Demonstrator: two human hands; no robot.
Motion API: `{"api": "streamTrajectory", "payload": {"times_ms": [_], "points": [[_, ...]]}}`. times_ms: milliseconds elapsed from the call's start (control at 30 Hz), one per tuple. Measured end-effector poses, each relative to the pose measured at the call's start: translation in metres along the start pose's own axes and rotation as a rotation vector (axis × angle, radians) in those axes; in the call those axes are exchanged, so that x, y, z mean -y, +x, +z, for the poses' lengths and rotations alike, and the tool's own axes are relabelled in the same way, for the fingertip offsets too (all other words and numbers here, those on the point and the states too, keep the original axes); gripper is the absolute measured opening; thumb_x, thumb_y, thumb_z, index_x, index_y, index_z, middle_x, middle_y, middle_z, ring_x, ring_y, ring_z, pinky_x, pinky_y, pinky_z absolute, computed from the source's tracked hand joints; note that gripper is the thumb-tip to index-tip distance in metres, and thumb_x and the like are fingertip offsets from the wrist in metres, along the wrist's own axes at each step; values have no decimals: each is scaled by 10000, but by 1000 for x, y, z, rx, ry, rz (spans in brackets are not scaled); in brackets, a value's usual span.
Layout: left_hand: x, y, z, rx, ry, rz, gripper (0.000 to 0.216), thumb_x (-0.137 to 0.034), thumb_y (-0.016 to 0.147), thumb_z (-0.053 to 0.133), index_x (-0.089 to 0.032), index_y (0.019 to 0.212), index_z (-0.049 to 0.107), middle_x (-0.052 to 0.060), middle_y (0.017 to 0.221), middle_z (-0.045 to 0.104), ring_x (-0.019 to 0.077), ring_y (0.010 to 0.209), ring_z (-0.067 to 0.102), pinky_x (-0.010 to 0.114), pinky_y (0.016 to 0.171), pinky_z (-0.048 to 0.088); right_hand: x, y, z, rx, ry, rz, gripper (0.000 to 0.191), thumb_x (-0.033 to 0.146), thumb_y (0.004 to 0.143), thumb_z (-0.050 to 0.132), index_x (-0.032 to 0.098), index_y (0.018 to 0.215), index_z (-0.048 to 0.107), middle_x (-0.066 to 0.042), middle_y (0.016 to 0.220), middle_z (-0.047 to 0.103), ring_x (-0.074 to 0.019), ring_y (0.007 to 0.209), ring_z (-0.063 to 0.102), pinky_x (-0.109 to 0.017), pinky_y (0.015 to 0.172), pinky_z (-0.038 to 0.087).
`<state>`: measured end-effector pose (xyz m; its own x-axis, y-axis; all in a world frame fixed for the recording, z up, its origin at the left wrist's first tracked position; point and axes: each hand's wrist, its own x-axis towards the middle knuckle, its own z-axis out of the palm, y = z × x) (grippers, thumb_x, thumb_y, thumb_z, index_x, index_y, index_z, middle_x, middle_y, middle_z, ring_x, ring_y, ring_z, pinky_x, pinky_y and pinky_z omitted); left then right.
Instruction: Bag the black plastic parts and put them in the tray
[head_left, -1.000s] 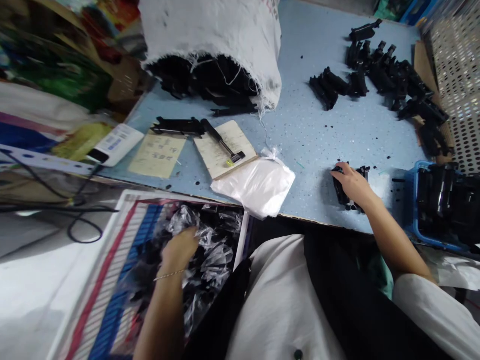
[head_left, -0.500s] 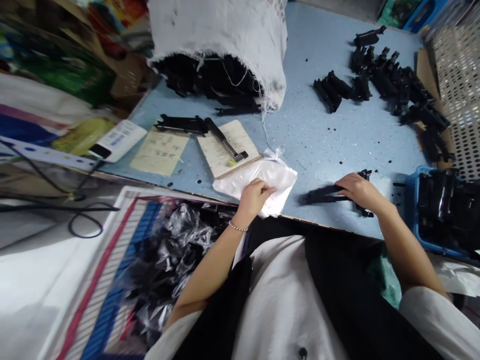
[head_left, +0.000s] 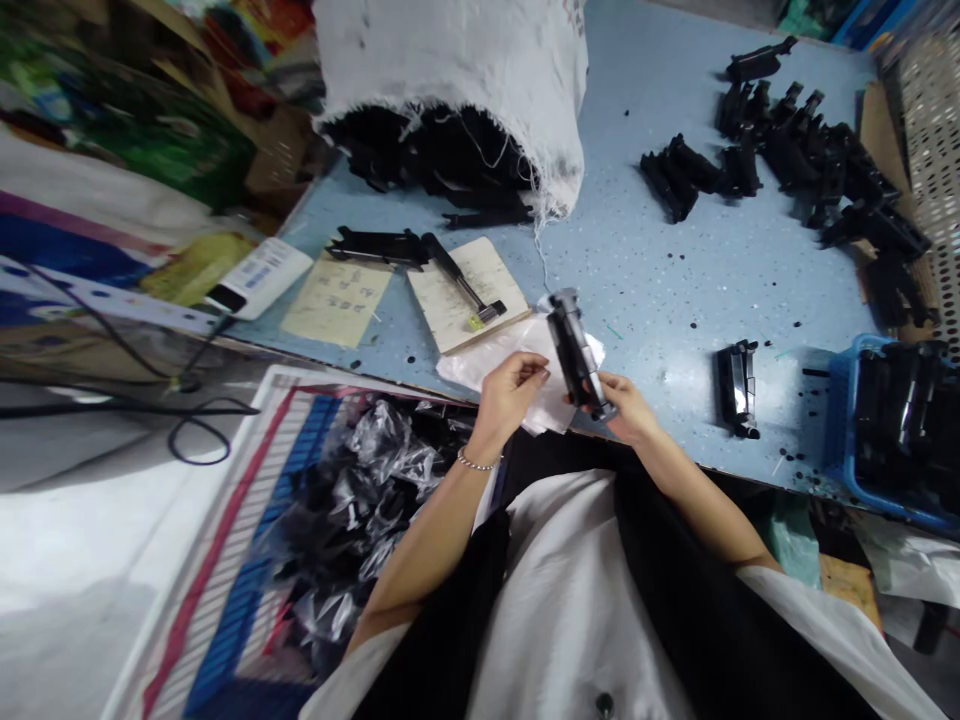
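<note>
My right hand [head_left: 630, 408] grips the lower end of a black plastic part [head_left: 576, 352], long and narrow, raised and tilted over a stack of thin plastic bags [head_left: 480, 368]. Just left of it, my left hand [head_left: 516, 392] is closed in a pinch at the bags, with a bag edge between thumb and fingers; how many layers it holds I cannot tell. A second black part [head_left: 738, 388] lies alone on the blue table, to the right of my right hand.
A white woven sack [head_left: 450, 60] of black parts lies open at the back. A wooden block [head_left: 472, 290] carries a small hammer-like tool [head_left: 469, 285]. Several black parts [head_left: 795, 150] lie back right. A blue basket [head_left: 844, 420] stands right; a crate [head_left: 217, 520] with bagged parts sits below.
My right hand has moved left from the table's right side, bringing a black part up over the bags. My left hand has stayed pinching at the bags.
</note>
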<state>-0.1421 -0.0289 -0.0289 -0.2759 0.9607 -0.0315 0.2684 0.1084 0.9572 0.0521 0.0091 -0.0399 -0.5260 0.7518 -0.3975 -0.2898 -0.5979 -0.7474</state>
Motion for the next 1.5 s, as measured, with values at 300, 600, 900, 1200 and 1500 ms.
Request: {"api": "streamTrajectory", "payload": {"times_ms": [300,600,900,1200,1500], "points": [[-4,-11,-11,156,452,373,328,-76,902,466,-202,978,760,68,1025,723,200,989,659,361,935,559,20,-3,-24,-153,23,-58,348,443,591,900,195,669,668,-20,643,698,-154,606,663,-222,487,421],[-13,-10,-11,150,375,294,419,-123,866,565,-187,1267,667,75,1237,644,82,702,624,247,727,586,25,-72,-28,119,-16,312,409,538,769,786,146,844,697,-82,730,731,-175,590,681,-234,463,474],[-28,-42,6,340,517,484,813,-5,857,462,-251,1605,259,143,1578,418,263,1385,522,404,1131,492,-19,-45,-25,133,189,384,351,499,838,737,154,835,674,0,631,614,-50,446,401,-132,331,315],[-34,-66,9,569,459,501,817,-252,884,683,-254,1591,275,151,1567,435,296,1429,481,447,1183,456,-21,-30,0,-78,-425,-89,275,434,750,792,190,721,668,32,614,591,-125,597,528,-230,538,454],[-40,-82,-65,125,536,375,253,-331,919,639,-290,1162,699,56,1188,709,220,1055,706,353,970,591,18,-56,-29,82,-608,-149,365,396,903,637,234,1224,700,-45,977,741,-157,716,658,-333,698,573]]}}
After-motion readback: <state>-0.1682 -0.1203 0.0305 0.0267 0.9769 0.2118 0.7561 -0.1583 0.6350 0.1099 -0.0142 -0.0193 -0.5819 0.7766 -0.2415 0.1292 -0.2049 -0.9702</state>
